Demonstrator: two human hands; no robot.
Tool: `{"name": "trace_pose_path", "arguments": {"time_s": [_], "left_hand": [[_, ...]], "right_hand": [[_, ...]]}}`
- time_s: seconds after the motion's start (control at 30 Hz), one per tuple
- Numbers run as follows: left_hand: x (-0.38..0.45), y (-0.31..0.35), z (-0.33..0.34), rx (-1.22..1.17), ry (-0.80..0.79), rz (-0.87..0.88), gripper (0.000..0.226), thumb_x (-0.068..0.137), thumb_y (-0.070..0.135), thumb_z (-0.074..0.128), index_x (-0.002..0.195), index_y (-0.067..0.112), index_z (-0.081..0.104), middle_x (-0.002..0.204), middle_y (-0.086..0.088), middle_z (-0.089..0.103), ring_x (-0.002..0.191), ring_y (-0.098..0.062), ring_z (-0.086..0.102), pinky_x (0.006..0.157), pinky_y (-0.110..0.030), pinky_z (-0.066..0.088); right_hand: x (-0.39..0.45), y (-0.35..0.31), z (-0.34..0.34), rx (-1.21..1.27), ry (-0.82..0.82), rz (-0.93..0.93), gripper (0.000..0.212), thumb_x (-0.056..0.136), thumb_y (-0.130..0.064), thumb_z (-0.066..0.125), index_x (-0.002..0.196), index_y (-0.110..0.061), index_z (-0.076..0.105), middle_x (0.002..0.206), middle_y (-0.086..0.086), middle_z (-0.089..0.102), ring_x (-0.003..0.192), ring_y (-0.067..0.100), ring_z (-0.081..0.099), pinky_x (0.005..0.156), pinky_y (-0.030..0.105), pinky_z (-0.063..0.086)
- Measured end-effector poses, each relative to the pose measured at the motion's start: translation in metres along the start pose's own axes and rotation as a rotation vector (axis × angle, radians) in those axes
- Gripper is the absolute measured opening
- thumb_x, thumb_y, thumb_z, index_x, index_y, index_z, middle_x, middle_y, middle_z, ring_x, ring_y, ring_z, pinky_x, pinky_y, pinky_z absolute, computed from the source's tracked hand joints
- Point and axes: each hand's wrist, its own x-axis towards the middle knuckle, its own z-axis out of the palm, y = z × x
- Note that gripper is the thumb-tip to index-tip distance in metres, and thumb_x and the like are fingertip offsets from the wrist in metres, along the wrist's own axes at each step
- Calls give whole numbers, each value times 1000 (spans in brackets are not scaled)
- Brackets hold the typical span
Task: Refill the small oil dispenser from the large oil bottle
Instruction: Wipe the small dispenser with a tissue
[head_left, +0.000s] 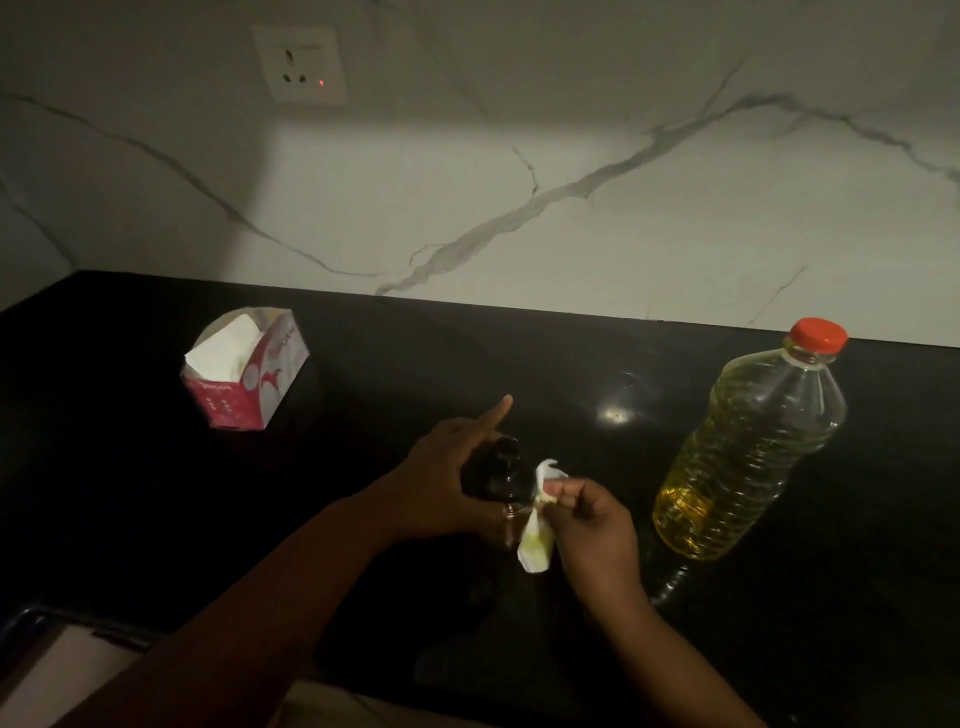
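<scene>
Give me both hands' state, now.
Left hand: closed around the small dispenser.
Right hand: pinching a tissue against it.

Bare black counter (415, 364) lies open between the tissue box (247, 371) far left and the large oil bottle (748, 447) standing right.

Single head-worn wide-angle view, looking forward and down across black counter (519, 364) toward marble wall (571, 182) at 12 o'clock. Close range: forearms enter from 6 o'clock. Wall socket (301, 65) at 11 o'clock.
</scene>
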Motion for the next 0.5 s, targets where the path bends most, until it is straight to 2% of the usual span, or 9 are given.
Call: {"name": "trace_pose_path", "arguments": {"time_s": [0.07, 0.2, 0.27, 0.33, 0.4, 0.5], "left_hand": [[-1, 4, 2, 1, 37, -1, 112, 55, 60, 78, 134, 67, -1, 136, 22, 38, 135, -6, 25, 117, -41, 25], [-3, 6, 11, -97, 199, -43, 106, 67, 39, 87, 145, 48, 17, 113, 23, 44, 114, -2, 43, 107, -29, 36], [-3, 4, 11, -115, 203, -51, 106, 66, 38, 87, 142, 55, 14, 113, 20, 46, 111, 0, 47, 103, -27, 38], [-2, 4, 7, -120, 173, -46, 108, 64, 39, 86, 135, 65, 10, 115, 19, 51, 115, -3, 51, 107, -34, 40], [-1, 5, 3, -151, 117, -44, 107, 65, 34, 87, 132, 70, 11, 117, 19, 56, 117, -6, 55, 108, -42, 42], [-2, 4, -2, -140, 36, -22, 108, 66, 33, 86, 134, 71, 11, 128, 19, 54, 125, -2, 47, 112, -42, 39]], "right_hand": [[0, -14, 0, 97, 18, -64, 20, 84, 4, 62, 86, -15, 67, 83, -5, 70, 73, -3, 66, 67, 10, 51], [-9, -5, 1, 65, 10, -109, 23, 84, 4, 61, 87, -17, 68, 84, -3, 71, 78, 2, 67, 71, 15, 52], [-15, 14, 1, -25, -10, -55, 22, 83, 3, 62, 85, -19, 67, 85, 0, 71, 81, 11, 67, 72, 21, 52], [-17, 28, 2, -92, -51, 35, 20, 82, 2, 63, 82, -17, 67, 83, 2, 70, 80, 15, 67, 70, 21, 49], [-12, 29, 1, -125, -48, 55, 18, 80, 2, 63, 80, -16, 67, 81, 1, 70, 78, 14, 66, 69, 19, 48], [-3, 9, 0, -61, 11, -23, 20, 80, 3, 65, 85, -16, 67, 84, -2, 69, 76, 5, 65, 71, 18, 52]]}}
